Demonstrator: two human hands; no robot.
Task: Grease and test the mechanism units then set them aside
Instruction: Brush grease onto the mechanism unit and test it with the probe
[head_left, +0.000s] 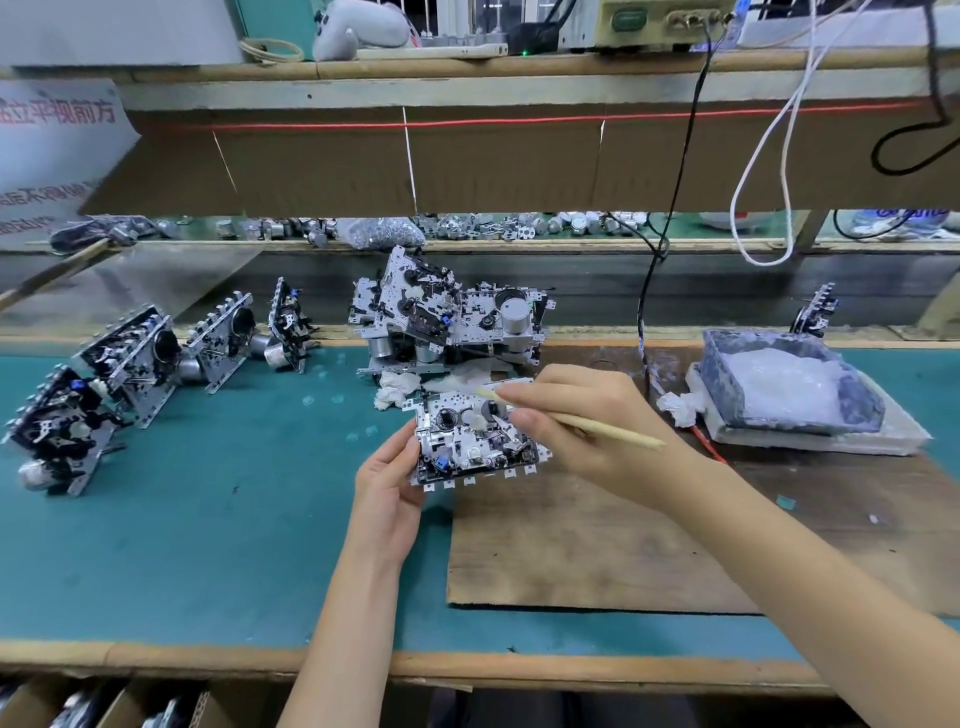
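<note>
A teal mat-covered workbench (182, 545) carries a worn brown wooden board (597, 551); a brown cardboard sheet (363, 166) hangs below a long wooden upper shelf (467, 67)

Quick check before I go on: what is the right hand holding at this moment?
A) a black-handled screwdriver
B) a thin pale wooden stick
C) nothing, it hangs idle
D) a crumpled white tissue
B: the right hand pinches a thin pale wooden stick, its far tip over the silver metal mechanism unit that the left hand holds by its edge.
</note>
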